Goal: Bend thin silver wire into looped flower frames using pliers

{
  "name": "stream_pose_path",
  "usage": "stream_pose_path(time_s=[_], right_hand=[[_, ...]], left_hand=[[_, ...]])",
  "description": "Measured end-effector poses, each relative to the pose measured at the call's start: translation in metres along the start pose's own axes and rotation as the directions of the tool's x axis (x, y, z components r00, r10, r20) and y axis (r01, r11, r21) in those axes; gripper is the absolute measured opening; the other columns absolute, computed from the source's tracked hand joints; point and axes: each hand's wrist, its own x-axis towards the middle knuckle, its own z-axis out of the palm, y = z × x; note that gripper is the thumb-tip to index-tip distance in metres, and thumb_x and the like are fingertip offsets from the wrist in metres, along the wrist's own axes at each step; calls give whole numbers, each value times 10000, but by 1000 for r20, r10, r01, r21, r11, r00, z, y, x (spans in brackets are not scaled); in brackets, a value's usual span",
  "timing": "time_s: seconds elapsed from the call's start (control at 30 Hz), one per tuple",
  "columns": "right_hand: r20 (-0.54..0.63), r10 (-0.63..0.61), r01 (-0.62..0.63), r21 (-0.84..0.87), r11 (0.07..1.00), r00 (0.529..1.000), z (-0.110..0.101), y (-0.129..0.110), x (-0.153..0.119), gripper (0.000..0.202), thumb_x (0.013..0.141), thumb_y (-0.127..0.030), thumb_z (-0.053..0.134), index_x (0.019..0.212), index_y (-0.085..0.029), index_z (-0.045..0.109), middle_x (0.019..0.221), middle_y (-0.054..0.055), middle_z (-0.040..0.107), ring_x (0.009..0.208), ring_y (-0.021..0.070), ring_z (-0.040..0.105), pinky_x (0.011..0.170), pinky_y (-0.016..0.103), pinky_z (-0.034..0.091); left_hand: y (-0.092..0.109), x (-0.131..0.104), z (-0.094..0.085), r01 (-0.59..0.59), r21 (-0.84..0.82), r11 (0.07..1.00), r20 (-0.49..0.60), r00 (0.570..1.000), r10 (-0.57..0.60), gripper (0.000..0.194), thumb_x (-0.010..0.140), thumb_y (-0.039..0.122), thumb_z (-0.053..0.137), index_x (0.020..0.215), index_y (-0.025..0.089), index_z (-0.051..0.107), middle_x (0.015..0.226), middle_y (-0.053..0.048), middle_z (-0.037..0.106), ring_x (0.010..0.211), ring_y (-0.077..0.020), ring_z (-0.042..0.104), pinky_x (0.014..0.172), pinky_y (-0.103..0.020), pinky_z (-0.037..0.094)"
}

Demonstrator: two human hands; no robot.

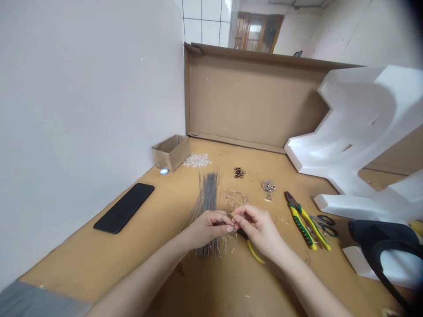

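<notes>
Both hands meet over a bundle of thin grey wires [209, 193] lying on the table. My left hand [208, 229] has its thumb and fingers pinched on a small piece of thin wire. Close against it on the right, my right hand [256, 224] pinches too, at the same small wire piece; its exact shape is too small to tell. Beneath my right hand a yellow-handled tool [254, 252] is partly hidden. Just beyond the hands lies a loose ring of fine wire pieces [236, 199].
A black phone [124, 208] and small cardboard box [171, 152] are left, beside clear beads [197, 160]. Black rings [239, 172] and a coiled bundle [269, 186] lie beyond. Pliers [302, 222], scissors [325, 224] and white foam [357, 132] stand right.
</notes>
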Motion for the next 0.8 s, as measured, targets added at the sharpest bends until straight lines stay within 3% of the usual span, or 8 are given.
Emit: stream_pose_path(time_s=[0.4, 0.8], right_hand=[[3, -65, 65, -143, 988, 998, -3, -4, -1, 122, 839, -224, 487, 776, -194, 588, 672, 4, 594, 624, 127, 535, 598, 238, 406], [44, 24, -30, 128, 991, 999, -2, -3, 1, 160, 845, -303, 499, 779, -173, 563, 615, -5, 589, 592, 119, 552, 601, 235, 437]], left_hand=[[1, -1, 0, 111, -9, 994, 19, 994, -111, 245, 751, 363, 596, 714, 121, 609, 704, 0, 544, 653, -97, 447, 624, -211, 352], [5, -2, 2, 59, -47, 997, 33, 998, -58, 193, 751, 305, 611, 801, 125, 664, 813, -39, 626, 713, -113, 527, 677, -218, 393]])
